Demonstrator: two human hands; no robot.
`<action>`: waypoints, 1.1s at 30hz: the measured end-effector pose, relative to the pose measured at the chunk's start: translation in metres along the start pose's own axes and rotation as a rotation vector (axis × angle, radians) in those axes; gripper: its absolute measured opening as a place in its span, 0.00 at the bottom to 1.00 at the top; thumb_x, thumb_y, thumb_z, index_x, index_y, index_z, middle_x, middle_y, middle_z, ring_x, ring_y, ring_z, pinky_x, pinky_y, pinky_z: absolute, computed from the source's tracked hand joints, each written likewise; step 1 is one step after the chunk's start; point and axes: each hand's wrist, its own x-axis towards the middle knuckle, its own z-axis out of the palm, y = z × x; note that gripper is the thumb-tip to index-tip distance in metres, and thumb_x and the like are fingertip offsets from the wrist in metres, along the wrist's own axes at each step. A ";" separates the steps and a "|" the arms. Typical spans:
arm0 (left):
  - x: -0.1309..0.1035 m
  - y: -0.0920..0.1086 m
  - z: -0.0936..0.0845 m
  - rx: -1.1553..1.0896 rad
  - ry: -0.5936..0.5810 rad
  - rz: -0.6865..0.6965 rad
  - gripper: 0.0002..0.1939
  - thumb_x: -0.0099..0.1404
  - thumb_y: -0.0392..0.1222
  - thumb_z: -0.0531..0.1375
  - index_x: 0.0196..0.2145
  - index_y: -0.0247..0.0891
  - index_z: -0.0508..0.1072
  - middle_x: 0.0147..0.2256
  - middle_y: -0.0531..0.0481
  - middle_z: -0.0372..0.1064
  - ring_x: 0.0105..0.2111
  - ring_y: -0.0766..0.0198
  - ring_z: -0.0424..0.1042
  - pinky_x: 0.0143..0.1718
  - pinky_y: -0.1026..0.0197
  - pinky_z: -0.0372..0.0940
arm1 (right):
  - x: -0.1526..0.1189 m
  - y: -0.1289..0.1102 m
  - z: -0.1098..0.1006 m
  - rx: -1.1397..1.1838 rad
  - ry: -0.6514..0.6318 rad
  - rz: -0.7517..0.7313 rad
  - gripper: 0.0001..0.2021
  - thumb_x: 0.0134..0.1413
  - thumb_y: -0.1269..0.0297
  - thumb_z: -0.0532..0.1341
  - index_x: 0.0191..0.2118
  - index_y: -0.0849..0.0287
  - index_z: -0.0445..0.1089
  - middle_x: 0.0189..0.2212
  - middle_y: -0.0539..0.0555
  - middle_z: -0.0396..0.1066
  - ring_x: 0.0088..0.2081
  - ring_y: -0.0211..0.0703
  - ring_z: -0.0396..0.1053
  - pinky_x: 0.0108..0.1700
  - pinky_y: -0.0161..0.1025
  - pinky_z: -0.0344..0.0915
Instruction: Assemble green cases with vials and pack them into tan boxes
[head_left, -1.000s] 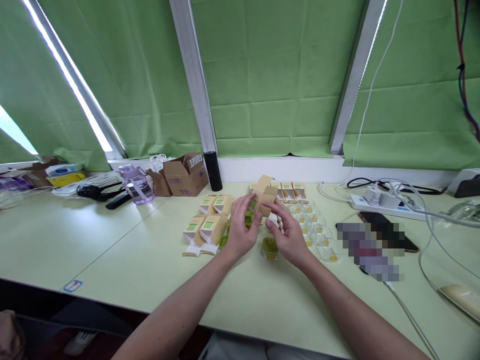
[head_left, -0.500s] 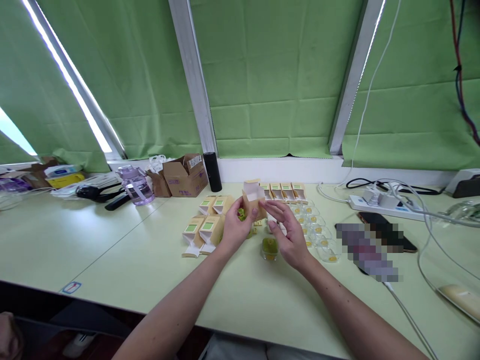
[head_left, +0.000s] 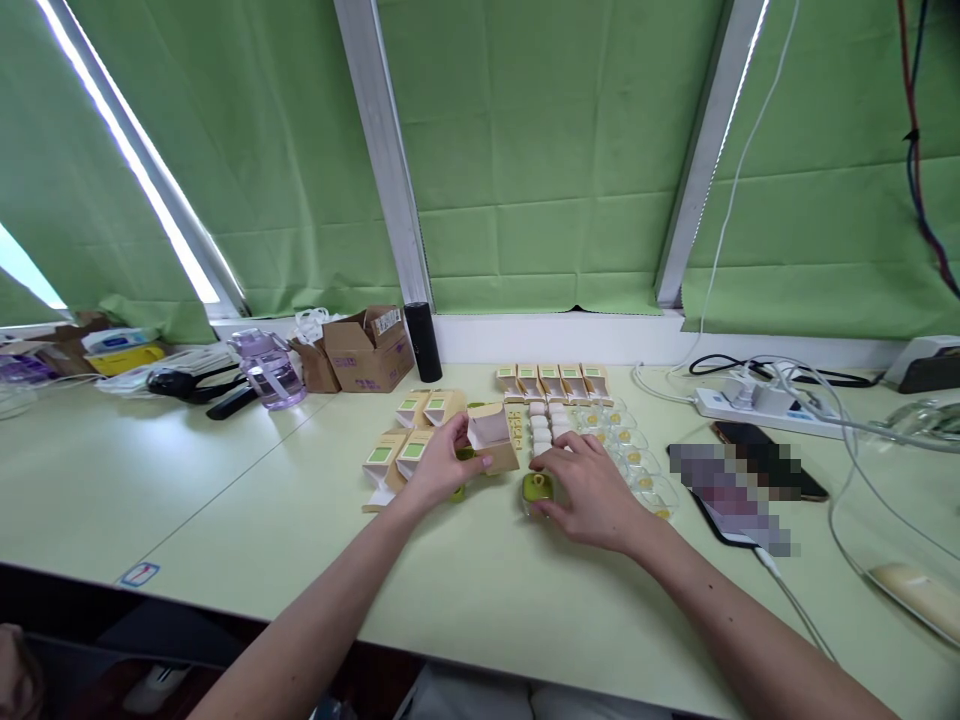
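Pale green table surface (head_left: 465, 600) below green curtains (head_left: 517, 150). Left hand (head_left: 436, 468): pinches open carton (head_left: 496, 450) between thumb and fingers, above table, tilted, white interior visible. Right hand (head_left: 596, 490): reaches over green-topped container (head_left: 537, 488), thumb at near side, bent index finger at far side; cannot tell whether firmly gripped. Left of open carton: labeled cartons (head_left: 412, 452), in two rows. Behind right hand: small white pieces (head_left: 540, 436), in two columns. Farther back: carton row (head_left: 550, 383). Right of white pieces: clear cups (head_left: 634, 458) with yellow centers
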 end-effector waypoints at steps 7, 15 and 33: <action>-0.012 0.001 0.002 0.340 -0.012 0.049 0.23 0.56 0.46 0.71 0.49 0.39 0.75 0.46 0.46 0.77 0.46 0.50 0.75 0.49 0.52 0.70 | 0.001 -0.002 -0.004 -0.068 -0.074 0.036 0.11 0.53 0.63 0.71 0.43 0.55 0.76 0.38 0.56 0.80 0.51 0.56 0.68 0.52 0.51 0.59; -0.012 -0.002 0.002 0.476 0.022 0.032 0.25 0.56 0.50 0.71 0.49 0.38 0.76 0.47 0.43 0.76 0.46 0.49 0.74 0.50 0.49 0.69 | 0.000 0.006 -0.009 -0.058 -0.053 0.071 0.12 0.52 0.63 0.71 0.43 0.56 0.77 0.37 0.56 0.79 0.50 0.56 0.69 0.52 0.51 0.59; -0.017 0.008 0.022 0.386 -0.098 0.108 0.37 0.52 0.49 0.76 0.58 0.43 0.74 0.55 0.38 0.68 0.59 0.41 0.65 0.62 0.43 0.62 | 0.018 0.027 -0.021 0.356 0.652 0.192 0.17 0.57 0.54 0.70 0.50 0.53 0.79 0.43 0.59 0.78 0.49 0.57 0.72 0.56 0.58 0.69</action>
